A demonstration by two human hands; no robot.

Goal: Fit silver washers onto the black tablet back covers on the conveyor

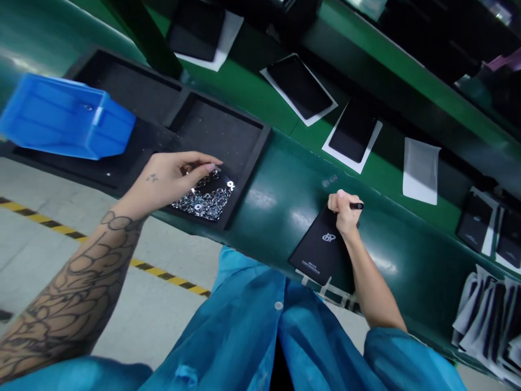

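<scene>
Over a compartment of the black tray (260,142), my left hand (173,176) has thumb and fingertips pinched on a small shiny metal ring (213,169). Just below the fingertips lies a heap of similar shiny rings (203,203). My right hand (345,210) is a fist wrapped round a black pen-like tool (357,206), whose end sticks out beside the thumb; its other end is hidden. That fist rests at the upper end of a black tablet back cover (315,247) with a silver logo, lying on the green bench.
A blue plastic bin (57,117) sits on the tray's left part. Along the green shelf lie dark tablet panels (299,87) on white sheets and a pale sheet (421,171). More covers (476,220) are at right, above a stack of wrapped pieces (488,320). The bench edge (260,252) runs before my lap.
</scene>
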